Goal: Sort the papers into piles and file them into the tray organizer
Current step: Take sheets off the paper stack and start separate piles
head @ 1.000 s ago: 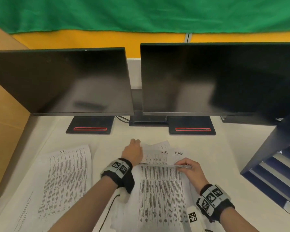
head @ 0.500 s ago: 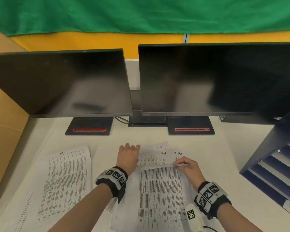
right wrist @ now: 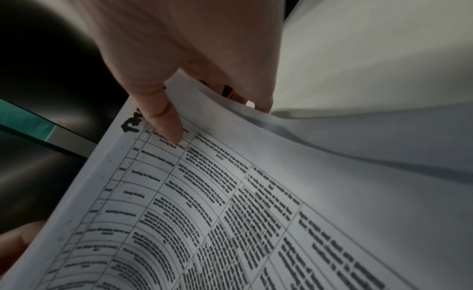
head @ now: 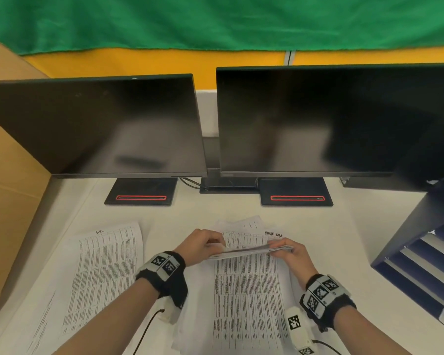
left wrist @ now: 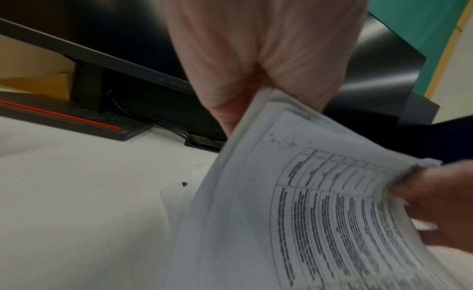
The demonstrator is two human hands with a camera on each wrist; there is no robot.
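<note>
Papers (head: pixel 249 251) now lifted off the counter pile (head: pixel 246 298), left hand (head: pixel 200 245) newly pinching beside right hand (head: pixel 290 254); ready for sorting

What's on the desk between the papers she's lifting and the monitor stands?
Bare white desk. The head view shows nothing between the lifted papers, held by both hands, and the monitor stands.

Papers (head: pixel 246 298) white, printed with black gridded tables and dense text, black handwriting at top. Counter (head: pixel 331 226) off-white. Monitors (head: pixel 318 119) black; stands (head: pixel 141 192) black with red outlined slots. Backdrop (head: pixel 215 21) green, wall (head: pixel 164 61) yellow-orange. Organizer (head: pixel 405 237) dark navy. Wristbands (head: pixel 164 267) black with black-white square markers.
</note>
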